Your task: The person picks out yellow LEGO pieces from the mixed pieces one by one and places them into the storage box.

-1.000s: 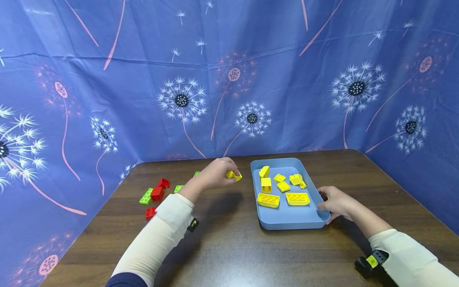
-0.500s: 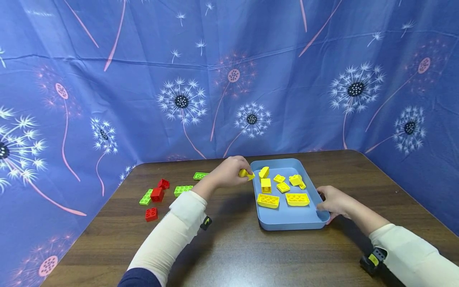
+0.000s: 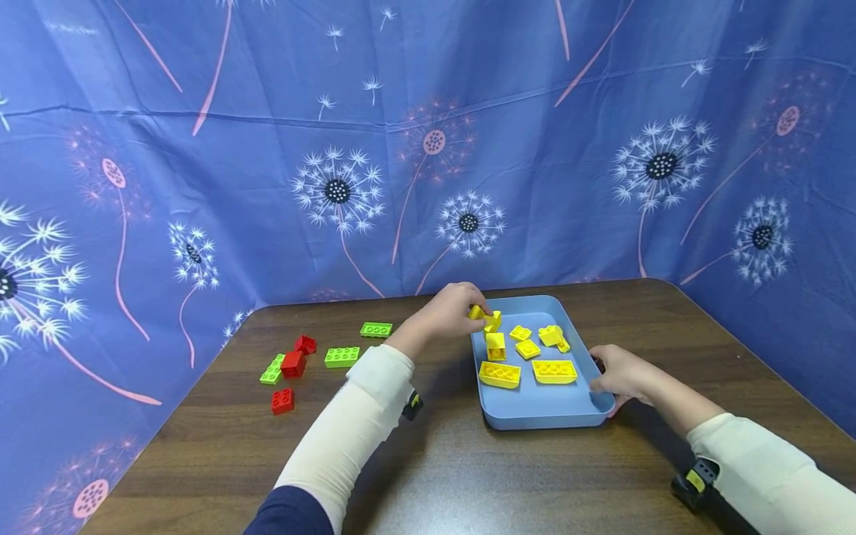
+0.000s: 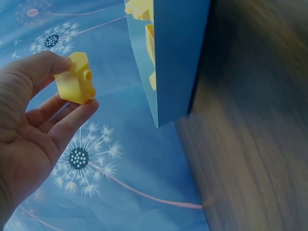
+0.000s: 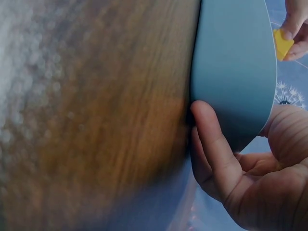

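My left hand (image 3: pixel 449 310) pinches a yellow toy building brick (image 4: pixel 73 85) between thumb and fingertips. In the left wrist view its studs face away from the palm, and it hangs above the rim of a blue tray (image 3: pixel 535 410). From the head view, the hand is over the tray's back left edge. At the tray's right side, my right hand (image 3: pixel 623 374) grips the wall, thumb at the rim and fingers against the outside near the table. Several yellow bricks lie inside the tray, including two long ones (image 3: pixel 554 371) toward the front.
Left on the wooden table (image 3: pixel 441 475) lie red bricks (image 3: pixel 282 400) and green bricks (image 3: pixel 342 357), a few close together. A blue dandelion-print cloth (image 3: pixel 401 186) hangs behind the table's far edge.
My left hand has moved right with the yellow brick, from beside the tray to over its back left edge. Green bricks behind the forearm have come into view. My right hand stays at the tray.
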Tool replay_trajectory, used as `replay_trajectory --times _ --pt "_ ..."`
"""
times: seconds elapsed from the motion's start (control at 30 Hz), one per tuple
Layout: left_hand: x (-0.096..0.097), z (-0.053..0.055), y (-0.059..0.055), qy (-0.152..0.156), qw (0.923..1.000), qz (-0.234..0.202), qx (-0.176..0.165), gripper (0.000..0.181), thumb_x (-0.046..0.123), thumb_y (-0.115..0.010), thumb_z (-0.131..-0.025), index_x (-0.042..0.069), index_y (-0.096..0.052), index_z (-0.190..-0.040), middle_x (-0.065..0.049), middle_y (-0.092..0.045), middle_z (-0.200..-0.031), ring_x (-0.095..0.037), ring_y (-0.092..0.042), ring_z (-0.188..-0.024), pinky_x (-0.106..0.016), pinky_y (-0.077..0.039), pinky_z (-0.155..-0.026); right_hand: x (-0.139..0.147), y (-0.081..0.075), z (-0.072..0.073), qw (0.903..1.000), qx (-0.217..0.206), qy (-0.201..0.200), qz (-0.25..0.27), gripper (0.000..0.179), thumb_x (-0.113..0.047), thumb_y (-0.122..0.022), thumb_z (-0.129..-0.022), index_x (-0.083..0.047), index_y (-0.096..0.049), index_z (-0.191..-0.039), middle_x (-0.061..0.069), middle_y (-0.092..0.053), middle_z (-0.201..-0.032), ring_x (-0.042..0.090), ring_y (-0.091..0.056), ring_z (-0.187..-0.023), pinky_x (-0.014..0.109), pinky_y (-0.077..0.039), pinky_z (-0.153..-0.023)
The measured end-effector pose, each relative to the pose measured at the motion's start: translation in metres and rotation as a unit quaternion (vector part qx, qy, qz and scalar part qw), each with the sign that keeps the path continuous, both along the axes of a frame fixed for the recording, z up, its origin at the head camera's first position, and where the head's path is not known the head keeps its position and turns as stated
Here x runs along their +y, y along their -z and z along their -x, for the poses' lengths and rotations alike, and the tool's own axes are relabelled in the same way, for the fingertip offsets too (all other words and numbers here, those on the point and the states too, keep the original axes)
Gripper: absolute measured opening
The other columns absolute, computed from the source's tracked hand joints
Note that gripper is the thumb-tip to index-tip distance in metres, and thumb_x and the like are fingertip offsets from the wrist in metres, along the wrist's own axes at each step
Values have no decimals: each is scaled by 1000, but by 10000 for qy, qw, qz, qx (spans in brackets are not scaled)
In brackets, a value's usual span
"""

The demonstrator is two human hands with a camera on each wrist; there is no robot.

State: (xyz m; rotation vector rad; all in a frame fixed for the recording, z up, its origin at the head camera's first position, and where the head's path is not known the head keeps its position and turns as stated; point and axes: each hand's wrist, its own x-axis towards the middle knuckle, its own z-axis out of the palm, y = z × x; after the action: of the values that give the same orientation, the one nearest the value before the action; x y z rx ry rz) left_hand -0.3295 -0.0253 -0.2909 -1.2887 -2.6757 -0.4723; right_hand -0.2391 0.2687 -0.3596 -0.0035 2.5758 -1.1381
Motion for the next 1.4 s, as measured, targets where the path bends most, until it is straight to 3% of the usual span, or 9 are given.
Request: replay_trajectory --times 0.4,0.63,0.77,0.93,1.03,1.27,1.4 --pt "38 9 -5 -49 9999 -8 -112 16 18 -69 -90 14 -77 -104 4 -69 -101 -11 -55 -89 -20 -43 -72 2 1 1 10000 -4 -62 62 67 9 -62 -80 24 -26 -135 42 -46 -115 29 -68 -73 40 -58 -56" --pt "65 12 5 -165 9967 -475 -630 18 18 -69 -91 13 -76 -107 4 -69 -104 -9 -52 -78 -18 -41 -65 1 3 0 9999 -53 -18 109 69 9 -62 -80 23 -25 -137 43 -44 -119 29 -68 -74 41 -58 -57" --pt "76 14 11 -360 9920 -789 -920 18 18 -69 -91 13 -75 -107 3 -69 -106 -9 -53 -79 -17 -42 -65 2 3 1 9998 -48 -72 192 69 9 -63 -80 23 -26 -136 41 -45 -118 29 -68 -76 42 -58 -57" --pt "86 17 20 -697 9879 -962 -999 16 18 -71 -90 13 -76 -105 2 -70 -111 -10 -59 -97 -16 -45 -73 3 0 3 9996 -13 -133 242 67 9 -64 -80 23 -27 -135 41 -44 -117 30 -67 -76 42 -58 -57" --pt "90 18 25 -900 9859 -895 -1089 15 19 -72 -89 14 -76 -104 3 -69 -111 -12 -60 -106 -17 -46 -77 3 -1 3 9997 -18 -129 203 68 9 -65 -80 23 -27 -135 42 -42 -120 30 -67 -76 41 -58 -57" --pt "97 19 39 -1281 9803 -650 -1355 14 20 -73 -89 15 -77 -101 5 -70 -105 -11 -60 -101 -19 -49 -77 2 2 3 9998 -53 -81 201 68 10 -63 -80 24 -25 -135 41 -46 -116 30 -68 -74 41 -58 -57" --pt "96 19 42 -1428 9753 -597 -1576 22 21 -71 -91 14 -75 -111 3 -68 -114 -13 -59 -109 -23 -50 -81 2 2 3 9998 -35 -61 202 67 11 -63 -80 24 -26 -135 41 -47 -114 31 -68 -73 41 -58 -57"
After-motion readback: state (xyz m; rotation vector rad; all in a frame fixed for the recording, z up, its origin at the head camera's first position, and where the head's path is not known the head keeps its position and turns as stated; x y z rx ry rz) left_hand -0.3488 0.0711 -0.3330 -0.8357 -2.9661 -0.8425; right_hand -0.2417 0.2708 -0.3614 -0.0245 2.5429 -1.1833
